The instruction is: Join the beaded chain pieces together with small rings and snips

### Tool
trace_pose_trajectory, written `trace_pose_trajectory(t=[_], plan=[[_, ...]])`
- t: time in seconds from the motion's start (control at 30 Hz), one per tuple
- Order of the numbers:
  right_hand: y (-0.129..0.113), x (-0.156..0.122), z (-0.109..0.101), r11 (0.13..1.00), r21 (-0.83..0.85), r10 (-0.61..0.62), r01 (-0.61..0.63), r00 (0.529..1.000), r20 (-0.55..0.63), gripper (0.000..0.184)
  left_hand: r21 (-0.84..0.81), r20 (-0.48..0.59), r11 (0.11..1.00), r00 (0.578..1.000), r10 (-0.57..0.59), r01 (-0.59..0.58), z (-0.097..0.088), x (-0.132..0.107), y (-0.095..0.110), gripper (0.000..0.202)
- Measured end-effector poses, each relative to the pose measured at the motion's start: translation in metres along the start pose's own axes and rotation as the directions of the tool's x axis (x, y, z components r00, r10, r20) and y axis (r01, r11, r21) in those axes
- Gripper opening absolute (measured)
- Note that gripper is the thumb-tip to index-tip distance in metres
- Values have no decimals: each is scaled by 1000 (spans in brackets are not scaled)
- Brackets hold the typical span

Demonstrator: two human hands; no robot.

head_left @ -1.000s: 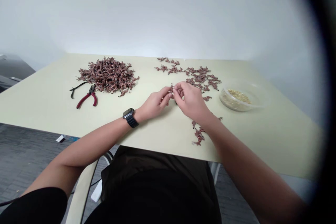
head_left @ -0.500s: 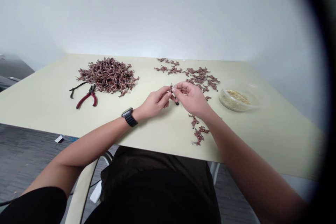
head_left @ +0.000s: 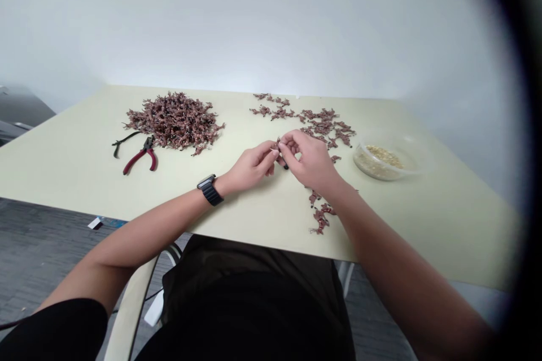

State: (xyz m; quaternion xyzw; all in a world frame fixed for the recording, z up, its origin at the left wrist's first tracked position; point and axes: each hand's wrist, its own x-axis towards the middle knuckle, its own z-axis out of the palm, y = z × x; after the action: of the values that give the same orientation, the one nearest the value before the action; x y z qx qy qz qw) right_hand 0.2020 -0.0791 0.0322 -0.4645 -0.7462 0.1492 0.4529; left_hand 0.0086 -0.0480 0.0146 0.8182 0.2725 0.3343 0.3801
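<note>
At the far left, a thin dark tool (head_left: 126, 139) lies on the pale yellow table (head_left: 76, 161), just beside a pair of pliers (head_left: 147, 150) with red handles spread apart and pointing toward the person. Behind and to the right of the pliers rises a dense heap of brown figures (head_left: 175, 121), piled on one another with many thin limbs sticking out.

Next comes the left forearm, with a dark watch (head_left: 210, 189) strapped at the wrist. The left hand (head_left: 249, 168) is closed in a narrow pinch on a small brown figure (head_left: 276, 144), held upright above the middle of the table between the two hands. A black-tipped piece (head_left: 285, 167) shows just below the fingertips. From the other side, the right hand (head_left: 311, 159) brings thumb and forefinger together on the same figure; what exactly they grip is too small to tell.

Beyond the right hand lies a loose spread of brown figures (head_left: 325, 123). A few near figures (head_left: 320, 220) lie beside the right forearm. Farthest right stands a clear bowl (head_left: 372, 172) holding gold-coloured bits (head_left: 384, 155).
</note>
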Motion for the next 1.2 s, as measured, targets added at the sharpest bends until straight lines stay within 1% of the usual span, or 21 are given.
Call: trace_pose_trajectory(t=[0.03, 0.07, 0.13, 0.17, 0.2, 0.23, 0.27, 0.33, 0.43, 0.53, 0.63, 0.7, 0.73, 0.8, 0.93, 1.07, 1.13, 1.2], plan=[[1, 0, 3, 994, 71, 86, -85, 996, -8, 12, 64, -17, 998, 1000, 9, -7, 0, 0, 0, 34], [2, 0, 6, 970, 160, 185, -182, 983, -4, 15, 129, -32, 991, 999, 25, -20, -1, -1, -1, 32], [4, 0, 11, 867, 348, 361, -356, 931, 54, 25, 250, -51, 967, 996, 71, -56, -2, -1, -2, 28], [5, 1, 12, 802, 429, 413, -416, 905, 106, 29, 291, -51, 954, 995, 89, -71, -3, -1, -2, 27], [7, 1, 13, 742, 493, 439, -454, 885, 156, 32, 311, -47, 947, 994, 96, -77, -4, -2, -2, 27], [8, 2, 12, 698, 538, 445, -473, 875, 191, 35, 306, -38, 949, 995, 91, -75, -5, -1, -1, 28], [9, 2, 11, 676, 563, 441, -475, 873, 207, 36, 276, -27, 959, 997, 75, -65, -5, -1, -1, 29], [10, 4, 9, 694, 558, 426, -454, 885, 190, 36, 169, -7, 985, 999, 35, -33, -6, -1, 1, 33], [9, 5, 4, 782, 488, 374, -388, 918, 131, 35, -25, 16, 1000, 1000, 10, -9, -5, 1, 1, 39], [7, 6, 0, 868, 388, 289, -309, 951, 111, 30, -194, 58, 981, 998, 0, 11, -4, 3, 0, 39], [4, 4, -5, 945, 227, 222, -235, 972, 80, 22, -280, 108, 959, 994, -7, 37, -4, 4, -1, 40], [3, 3, -6, 975, 127, 173, -181, 983, 67, 18, -292, 126, 955, 992, -10, 46, -4, 4, -1, 40], [3, 2, -6, 981, 102, 161, -167, 985, 63, 18, -290, 127, 956, 992, -11, 48, -4, 4, -1, 40], [4, 2, -5, 973, 126, 186, -193, 981, 62, 19, -266, 115, 963, 993, -13, 43, -4, 3, 0, 39], [7, 4, -1, 900, 296, 301, -321, 947, 112, 27, -128, 59, 991, 998, -17, 25, -2, 2, 3, 39], [6, 5, -3, 850, 366, 347, -379, 925, 153, 31, -11, 23, 1000, 999, -28, 29, -3, 0, 6, 38], [5, 5, -5, 821, 391, 373, -416, 910, 183, 34, 12, 19, 1000, 999, -28, 28, -3, -1, 6, 37], [6, 5, -8, 784, 430, 388, -447, 895, 222, 36, -7, 32, 1000, 999, -23, 23, -4, 0, 6, 38]])
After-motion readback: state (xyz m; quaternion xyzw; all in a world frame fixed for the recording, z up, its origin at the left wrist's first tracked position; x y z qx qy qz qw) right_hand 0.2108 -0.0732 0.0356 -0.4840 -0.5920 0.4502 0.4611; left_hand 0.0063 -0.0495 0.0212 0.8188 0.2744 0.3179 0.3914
